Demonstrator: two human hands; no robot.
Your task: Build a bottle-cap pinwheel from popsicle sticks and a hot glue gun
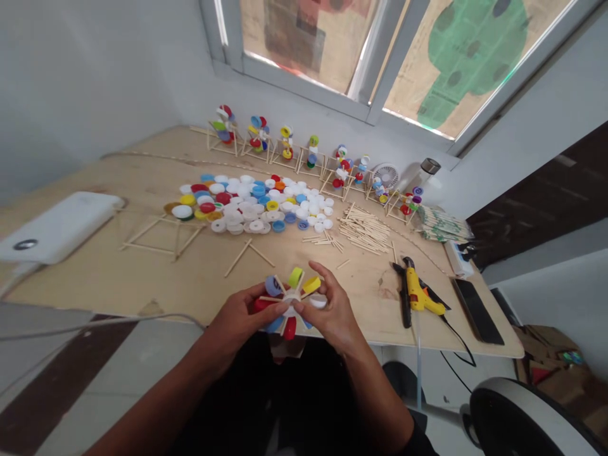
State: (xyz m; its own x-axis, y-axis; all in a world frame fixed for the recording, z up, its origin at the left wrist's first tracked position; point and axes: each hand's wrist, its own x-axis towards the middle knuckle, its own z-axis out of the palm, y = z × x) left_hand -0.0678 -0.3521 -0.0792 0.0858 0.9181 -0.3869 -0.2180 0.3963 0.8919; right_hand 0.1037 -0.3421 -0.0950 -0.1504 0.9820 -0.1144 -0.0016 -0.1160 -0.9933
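Both my hands hold a small wheel [291,299] made of coloured bottle caps on short sticks around a white hub, just over the near edge of the wooden table [95,266]. My left hand [237,320] grips its left side, fingers curled onto the hub. My right hand [332,310] pinches its right side, thumb on the hub. A heap of loose bottle caps [256,202] lies further back. A pile of wooden sticks [365,228] lies to the right of it.
A row of finished cap wheels on stick stands [308,155] lines the far edge under the window. A yellow glue gun [420,294] and a phone [477,310] lie at the right. A stick frame [161,237] and a white box [61,225] are at the left.
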